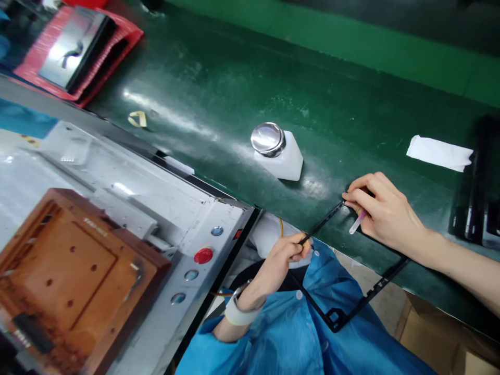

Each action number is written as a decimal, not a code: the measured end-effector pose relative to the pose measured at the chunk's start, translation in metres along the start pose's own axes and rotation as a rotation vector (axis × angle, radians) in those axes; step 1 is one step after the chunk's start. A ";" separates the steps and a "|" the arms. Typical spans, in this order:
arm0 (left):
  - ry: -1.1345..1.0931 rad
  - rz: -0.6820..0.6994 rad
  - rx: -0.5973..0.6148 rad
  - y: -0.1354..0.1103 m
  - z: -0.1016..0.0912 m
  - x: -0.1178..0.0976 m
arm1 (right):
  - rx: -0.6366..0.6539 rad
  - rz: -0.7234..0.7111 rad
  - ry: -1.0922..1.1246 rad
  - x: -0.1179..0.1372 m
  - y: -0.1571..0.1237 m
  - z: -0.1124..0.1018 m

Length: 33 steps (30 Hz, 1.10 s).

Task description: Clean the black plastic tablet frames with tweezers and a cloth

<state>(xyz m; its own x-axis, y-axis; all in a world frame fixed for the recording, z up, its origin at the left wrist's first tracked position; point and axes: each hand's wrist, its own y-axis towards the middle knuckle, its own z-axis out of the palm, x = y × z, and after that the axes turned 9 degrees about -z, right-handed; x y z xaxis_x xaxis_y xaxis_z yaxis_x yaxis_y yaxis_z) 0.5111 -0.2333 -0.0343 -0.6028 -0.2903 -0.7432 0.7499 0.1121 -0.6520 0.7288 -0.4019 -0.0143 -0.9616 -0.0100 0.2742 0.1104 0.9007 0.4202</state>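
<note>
A thin black rectangular frame [347, 319] slants between my hands, one corner hanging in front of the blue smock. My left hand [280, 256], with a white band at its wrist, is closed around the frame's near left side. At the upper corner, my right hand [385, 208] pinches the frame between thumb and fingers. A small translucent stick with a pinkish end [357, 222] pokes out from under that hand's curled fingers. Beyond the hands, a white bottle with a shiny metal cap [287, 159] stands on the green table [219, 88].
On the left is a machine with a brown fixture block [86, 260] and a red button [203, 255]. Red bubble wrap [130, 34] with a metal panel lies far left. A white wipe [439, 152] and blurred black parts [474, 192] lie right; a cardboard box [433, 333] sits below.
</note>
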 end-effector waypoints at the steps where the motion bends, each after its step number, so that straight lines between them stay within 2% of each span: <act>1: 0.059 0.011 -0.038 -0.005 -0.001 -0.002 | 0.006 -0.002 0.010 -0.003 0.001 0.000; 3: 0.237 0.045 -0.147 -0.015 -0.002 -0.006 | -0.004 -0.005 0.031 -0.011 0.004 -0.002; 5: 0.411 0.079 -0.255 -0.020 0.000 -0.008 | -0.072 0.008 0.050 -0.018 0.008 -0.009; 7: 0.463 0.101 -0.313 -0.019 0.004 -0.009 | -0.178 0.031 0.063 -0.018 0.012 -0.020; 10: 0.482 0.141 -0.373 -0.008 0.015 -0.009 | -0.301 0.076 0.077 -0.004 0.016 -0.039; 13: 0.706 0.241 -0.529 0.000 0.025 -0.009 | -0.285 0.169 0.220 0.016 0.015 -0.047; 16: 0.955 0.432 -0.666 -0.002 0.027 -0.011 | -0.227 0.302 0.555 0.026 0.012 -0.040; 18: 1.021 0.575 -0.713 -0.006 0.022 -0.015 | -0.173 0.401 0.772 0.028 0.010 -0.030; 20: 1.033 0.688 -0.724 -0.006 0.016 -0.020 | -0.109 0.498 0.922 0.028 0.011 -0.020; 23: 1.085 0.774 -0.624 0.002 0.008 -0.022 | -0.066 0.595 1.036 0.030 0.013 -0.006; 26: 1.124 0.820 -0.539 0.014 0.003 -0.017 | -0.094 0.678 1.071 0.034 0.015 0.006; 33: 1.088 0.875 -0.533 0.025 -0.001 -0.007 | -0.181 0.732 1.008 0.046 0.012 0.016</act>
<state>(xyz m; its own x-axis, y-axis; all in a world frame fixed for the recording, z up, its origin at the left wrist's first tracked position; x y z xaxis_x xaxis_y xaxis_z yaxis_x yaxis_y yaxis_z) 0.5331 -0.2277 -0.0456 -0.1092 0.8557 -0.5059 0.9312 0.2660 0.2491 0.6819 -0.3846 -0.0108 -0.0506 0.0671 0.9965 0.6450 0.7639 -0.0187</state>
